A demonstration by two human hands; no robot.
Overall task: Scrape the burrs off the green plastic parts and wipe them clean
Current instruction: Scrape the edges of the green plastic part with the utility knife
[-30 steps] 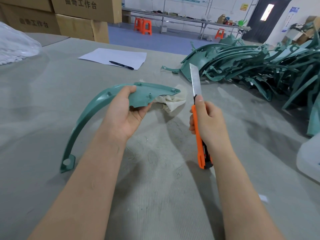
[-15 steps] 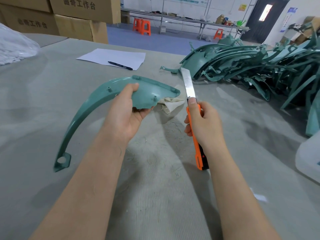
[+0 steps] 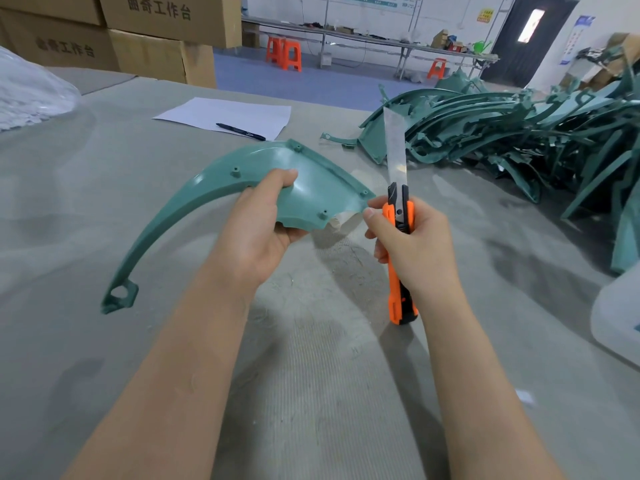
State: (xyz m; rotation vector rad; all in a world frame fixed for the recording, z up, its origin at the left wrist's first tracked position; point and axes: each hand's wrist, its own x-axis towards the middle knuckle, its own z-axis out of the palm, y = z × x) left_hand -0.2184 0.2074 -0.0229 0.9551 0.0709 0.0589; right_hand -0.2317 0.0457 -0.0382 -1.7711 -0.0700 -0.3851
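Note:
My left hand (image 3: 258,226) grips a curved green plastic part (image 3: 311,188) by its wide end, held above the grey table with its thin tail arching down to the left. My right hand (image 3: 412,244) grips an orange utility knife (image 3: 398,220), long blade extended and pointing up and away. The knife stands just right of the part's pointed tip, and my right fingertip touches or nearly touches that tip. A beige cloth (image 3: 341,220) lies on the table, mostly hidden under the part.
A big heap of green plastic parts (image 3: 519,133) fills the right side of the table. A white paper sheet (image 3: 228,114) with a pen (image 3: 240,131) lies farther back. Cardboard boxes (image 3: 156,39) stand at the back left, and a white object (image 3: 620,317) sits at the right edge.
My left hand has tilted the green part so its inner face shows toward me. My right hand brought the knife closer to the part's tip, blade more upright.

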